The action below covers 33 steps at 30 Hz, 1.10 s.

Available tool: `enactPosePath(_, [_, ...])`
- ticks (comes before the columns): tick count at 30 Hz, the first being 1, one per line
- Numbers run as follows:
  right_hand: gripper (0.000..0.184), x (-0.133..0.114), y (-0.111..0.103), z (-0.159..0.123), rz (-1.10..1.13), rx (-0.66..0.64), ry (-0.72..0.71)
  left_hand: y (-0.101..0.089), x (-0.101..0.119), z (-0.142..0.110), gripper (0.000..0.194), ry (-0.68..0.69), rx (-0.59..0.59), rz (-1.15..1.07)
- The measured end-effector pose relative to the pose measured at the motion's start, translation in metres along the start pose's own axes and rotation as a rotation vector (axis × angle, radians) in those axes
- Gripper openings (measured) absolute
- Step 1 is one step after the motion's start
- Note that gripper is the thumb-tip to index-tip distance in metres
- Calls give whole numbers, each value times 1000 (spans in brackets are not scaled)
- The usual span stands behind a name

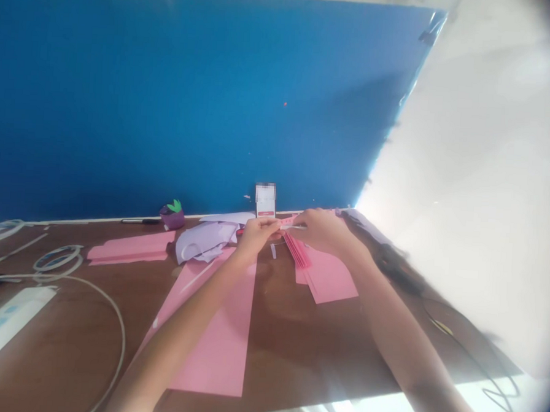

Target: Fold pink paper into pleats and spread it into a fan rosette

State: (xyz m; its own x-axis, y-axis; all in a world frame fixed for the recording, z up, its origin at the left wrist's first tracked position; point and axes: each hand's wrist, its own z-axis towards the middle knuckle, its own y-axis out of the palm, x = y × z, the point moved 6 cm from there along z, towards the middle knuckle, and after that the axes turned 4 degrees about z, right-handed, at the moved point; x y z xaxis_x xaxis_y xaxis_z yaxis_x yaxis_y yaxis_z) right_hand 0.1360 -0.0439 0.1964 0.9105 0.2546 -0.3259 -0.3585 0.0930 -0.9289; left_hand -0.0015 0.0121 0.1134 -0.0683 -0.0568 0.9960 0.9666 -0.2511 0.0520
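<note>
Near the back of the brown table, both my hands meet at a pink strip of paper [287,221]. My left hand [259,234] pinches its left end with fingers closed. From the right, my right hand [322,227] is closed at the other end, and something thin and white shows at its fingertips, too small to name. Just below my fingers hangs or lies a pleated pink paper [297,251]; I cannot tell which. Flat pink sheets [330,276] lie beneath my right hand. A large pink sheet [220,326] lies under my left forearm.
Crumpled lilac paper [206,239], folded pink paper [132,248] and a purple pot with green leaves [172,215] stand left. A phone [265,200] leans on the blue wall [192,103]. White cable [123,327] loops across the left; dark cables [471,339] lie right.
</note>
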Motion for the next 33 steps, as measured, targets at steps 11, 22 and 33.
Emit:
enactPosePath(11, [28, -6, -1, -4, -85, 14, 10, -2, 1, 1, 28, 77, -8, 123])
enactPosePath(22, [26, -12, -4, -15, -163, -39, 42, -6, 6, 0, 22, 111, 34, 218])
enactPosePath(33, [27, -9, 3, -10, -173, -119, 11, -3, -4, 3, 28, 71, -51, 73])
